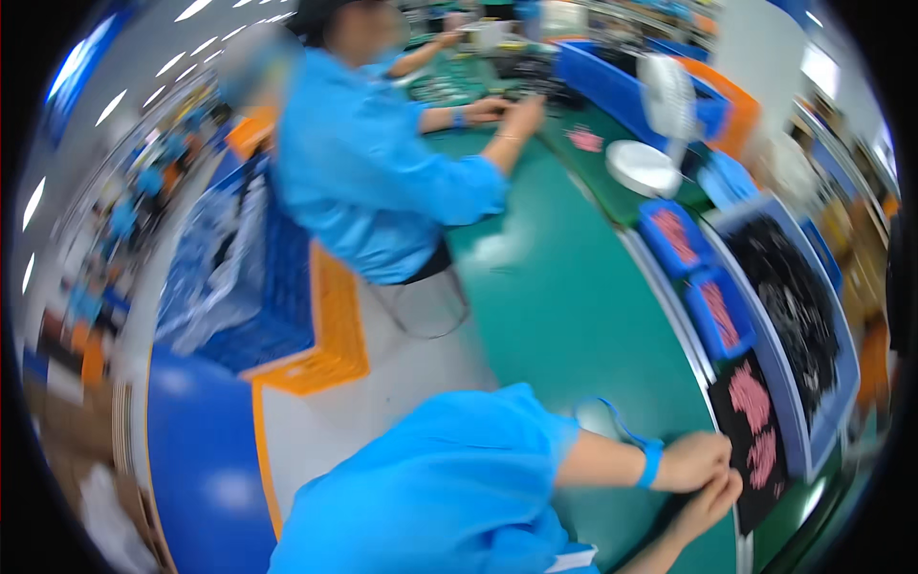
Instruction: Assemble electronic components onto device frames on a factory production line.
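My left hand [696, 461], with a blue wrist strap [650, 464] on its arm, is at the right side of the green table. Its fingers are pinched together. Close against it, just nearer, my right hand [708, 507] has its fingertips closed too. Whatever they hold is too small or hidden to make out. Right beside the fingertips lies a black mat [744, 512] with two heaps of small pink pieces, a farther heap [750, 397] and a nearer heap [762, 459].
Beyond the mat stand two blue trays, a nearer tray [696, 320] and a farther tray [653, 230], holding pink pieces. A large grey-blue bin [830, 435] of black parts is on the right. A white fan [645, 170] stands farther back. A co-worker [373, 163] works ahead at the green table [564, 297].
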`<state>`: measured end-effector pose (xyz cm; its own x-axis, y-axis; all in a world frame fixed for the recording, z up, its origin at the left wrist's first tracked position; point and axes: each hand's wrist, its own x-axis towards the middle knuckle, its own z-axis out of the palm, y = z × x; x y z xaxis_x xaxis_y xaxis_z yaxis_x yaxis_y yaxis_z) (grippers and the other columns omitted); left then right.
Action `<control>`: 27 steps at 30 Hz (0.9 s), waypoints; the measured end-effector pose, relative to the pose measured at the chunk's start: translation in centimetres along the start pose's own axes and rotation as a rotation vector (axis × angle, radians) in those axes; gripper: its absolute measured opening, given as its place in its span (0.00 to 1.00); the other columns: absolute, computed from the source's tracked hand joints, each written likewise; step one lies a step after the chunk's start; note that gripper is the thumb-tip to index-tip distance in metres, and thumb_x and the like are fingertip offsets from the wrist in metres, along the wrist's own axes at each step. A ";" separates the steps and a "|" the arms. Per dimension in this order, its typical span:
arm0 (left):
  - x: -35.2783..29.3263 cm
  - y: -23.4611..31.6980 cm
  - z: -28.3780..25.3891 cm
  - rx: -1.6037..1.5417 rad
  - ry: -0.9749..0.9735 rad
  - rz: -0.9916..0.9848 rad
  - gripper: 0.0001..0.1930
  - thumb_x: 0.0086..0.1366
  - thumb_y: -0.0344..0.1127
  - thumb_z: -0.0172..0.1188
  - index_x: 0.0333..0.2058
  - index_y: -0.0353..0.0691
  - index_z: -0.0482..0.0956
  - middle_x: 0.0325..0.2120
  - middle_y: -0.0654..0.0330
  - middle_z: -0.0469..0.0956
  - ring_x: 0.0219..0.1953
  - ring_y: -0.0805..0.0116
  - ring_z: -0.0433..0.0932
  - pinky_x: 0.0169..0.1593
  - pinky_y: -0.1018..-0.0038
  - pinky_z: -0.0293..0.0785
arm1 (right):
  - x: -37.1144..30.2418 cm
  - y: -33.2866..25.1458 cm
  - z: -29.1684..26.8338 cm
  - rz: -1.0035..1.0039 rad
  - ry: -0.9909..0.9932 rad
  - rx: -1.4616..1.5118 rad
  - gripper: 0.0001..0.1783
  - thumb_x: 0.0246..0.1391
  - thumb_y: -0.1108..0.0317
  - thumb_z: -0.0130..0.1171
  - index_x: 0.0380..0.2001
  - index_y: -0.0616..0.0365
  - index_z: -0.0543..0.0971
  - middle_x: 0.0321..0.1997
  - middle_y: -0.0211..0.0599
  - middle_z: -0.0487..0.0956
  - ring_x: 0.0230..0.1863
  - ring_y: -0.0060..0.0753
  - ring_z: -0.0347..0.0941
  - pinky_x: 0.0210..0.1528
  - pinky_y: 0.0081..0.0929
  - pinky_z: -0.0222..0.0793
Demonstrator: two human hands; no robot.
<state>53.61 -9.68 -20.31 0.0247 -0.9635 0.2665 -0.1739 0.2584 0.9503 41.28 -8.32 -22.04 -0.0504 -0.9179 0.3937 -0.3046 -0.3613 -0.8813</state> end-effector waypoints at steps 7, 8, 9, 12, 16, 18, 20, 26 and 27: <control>1.7 -1.6 1.9 0.061 0.009 0.102 0.09 0.44 0.33 0.58 0.14 0.34 0.73 0.16 0.46 0.73 0.22 0.47 0.75 0.24 0.58 0.67 | 0.5 -0.9 0.1 0.026 0.036 0.055 0.10 0.60 0.65 0.52 0.35 0.63 0.73 0.31 0.36 0.73 0.35 0.31 0.69 0.39 0.29 0.67; 1.8 -2.1 2.7 0.057 0.110 0.161 0.07 0.40 0.30 0.59 0.12 0.34 0.73 0.14 0.46 0.73 0.19 0.48 0.75 0.22 0.59 0.66 | 0.5 -0.8 0.2 0.045 0.056 0.089 0.10 0.59 0.66 0.52 0.35 0.64 0.73 0.31 0.36 0.74 0.35 0.31 0.68 0.39 0.29 0.66; 2.4 -3.3 3.3 0.099 0.117 0.155 0.06 0.39 0.31 0.60 0.13 0.34 0.75 0.14 0.46 0.74 0.20 0.48 0.76 0.22 0.59 0.68 | 0.6 -0.5 0.5 0.069 0.072 0.125 0.10 0.59 0.67 0.52 0.35 0.64 0.73 0.32 0.36 0.74 0.35 0.30 0.68 0.39 0.29 0.66; 1.9 -1.2 1.4 0.065 0.000 0.296 0.12 0.51 0.39 0.56 0.24 0.34 0.79 0.21 0.43 0.78 0.24 0.49 0.77 0.26 0.59 0.71 | 1.2 2.0 -1.0 -0.042 0.057 0.061 0.09 0.61 0.67 0.52 0.34 0.63 0.72 0.33 0.36 0.72 0.35 0.28 0.64 0.41 0.27 0.63; 1.8 -0.8 1.4 0.132 0.016 0.212 0.12 0.52 0.38 0.54 0.23 0.34 0.79 0.21 0.44 0.77 0.24 0.47 0.77 0.25 0.57 0.70 | 1.3 3.0 -1.2 0.000 0.040 0.133 0.09 0.61 0.67 0.53 0.33 0.63 0.72 0.33 0.36 0.72 0.35 0.29 0.64 0.41 0.28 0.63; 1.7 -0.8 1.3 0.125 0.022 0.230 0.13 0.53 0.39 0.54 0.22 0.34 0.79 0.21 0.44 0.77 0.23 0.47 0.77 0.25 0.57 0.70 | 1.4 3.4 -1.1 0.023 0.039 0.198 0.09 0.61 0.66 0.53 0.34 0.62 0.72 0.33 0.36 0.72 0.36 0.29 0.65 0.42 0.28 0.63; 1.7 -1.3 1.7 0.116 0.049 0.256 0.14 0.53 0.40 0.55 0.22 0.33 0.79 0.21 0.43 0.77 0.23 0.46 0.77 0.25 0.57 0.70 | 1.5 3.4 -1.0 0.040 0.016 0.223 0.09 0.61 0.66 0.53 0.34 0.62 0.72 0.34 0.36 0.72 0.36 0.29 0.65 0.42 0.28 0.64; 1.9 -1.6 3.1 0.154 0.000 0.281 0.14 0.54 0.39 0.55 0.26 0.32 0.79 0.23 0.42 0.78 0.26 0.45 0.77 0.27 0.56 0.72 | 3.1 6.0 -0.9 -0.260 -0.271 0.780 0.11 0.60 0.65 0.54 0.34 0.63 0.72 0.34 0.36 0.73 0.36 0.30 0.67 0.42 0.30 0.65; 1.7 -1.6 2.7 0.176 -0.029 0.261 0.13 0.56 0.38 0.56 0.29 0.31 0.80 0.25 0.42 0.78 0.27 0.46 0.78 0.30 0.58 0.74 | 1.2 2.8 -1.7 0.048 0.003 0.216 0.11 0.60 0.64 0.54 0.35 0.63 0.73 0.34 0.37 0.74 0.36 0.30 0.67 0.41 0.30 0.65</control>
<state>51.26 -11.93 -21.82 -0.0710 -0.8686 0.4905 -0.3389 0.4834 0.8071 38.73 -10.15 -23.61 -0.0629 -0.9346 0.3500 -0.0909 -0.3439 -0.9346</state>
